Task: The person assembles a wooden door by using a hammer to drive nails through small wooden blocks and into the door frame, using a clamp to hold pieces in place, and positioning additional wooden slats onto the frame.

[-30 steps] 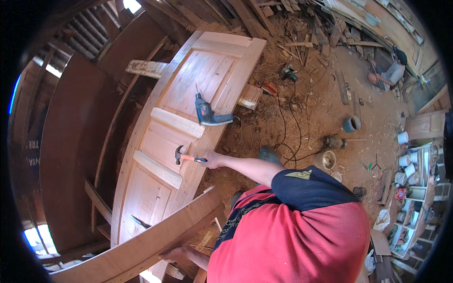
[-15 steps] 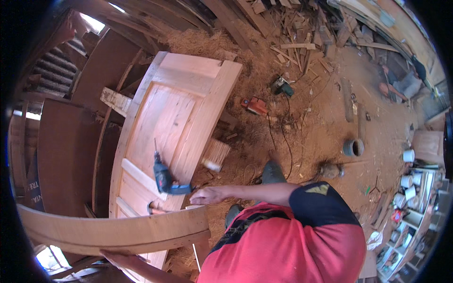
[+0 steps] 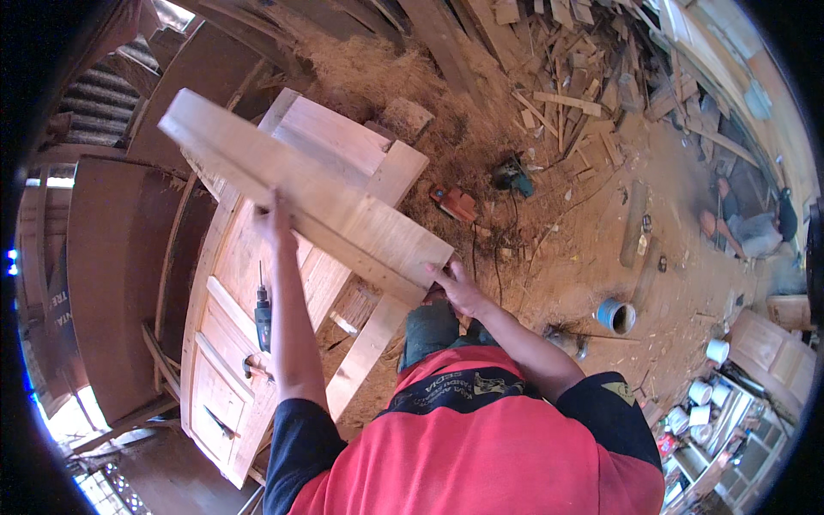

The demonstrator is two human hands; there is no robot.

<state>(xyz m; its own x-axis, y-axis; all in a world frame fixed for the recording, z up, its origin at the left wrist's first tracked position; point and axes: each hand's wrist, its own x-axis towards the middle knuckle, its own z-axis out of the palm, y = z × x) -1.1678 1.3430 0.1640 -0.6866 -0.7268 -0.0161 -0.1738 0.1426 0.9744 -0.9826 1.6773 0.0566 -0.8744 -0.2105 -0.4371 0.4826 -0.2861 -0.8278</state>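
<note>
A long, thick wooden plank (image 3: 313, 197) is held up slantwise over a panelled wooden door (image 3: 236, 283). My left hand (image 3: 273, 225) grips the plank's near edge around its middle, with the fingers partly hidden. At the plank's right end, my right hand (image 3: 457, 287) is closed around the corner, thumb on top. A narrower wooden board (image 3: 369, 354) runs down toward me from that end; I cannot tell whether the two are joined. On the door lie a power drill (image 3: 263, 318) beside my left forearm, a hammer (image 3: 256, 367) and a thin dark tool (image 3: 220, 422).
An orange power tool (image 3: 453, 204) and a green one (image 3: 512, 176) with cords sit on the sawdust-covered floor. Wood scraps (image 3: 592, 86) are heaped at the far right. A bucket (image 3: 615, 316) lies nearer. Another person (image 3: 755, 232) is low at the right. Brown panels (image 3: 120, 283) stand at left.
The plank has swung from the lower left up and across the door, now slanting down to the right. My left hand has moved up with it; my right hand has moved to the right and up.
</note>
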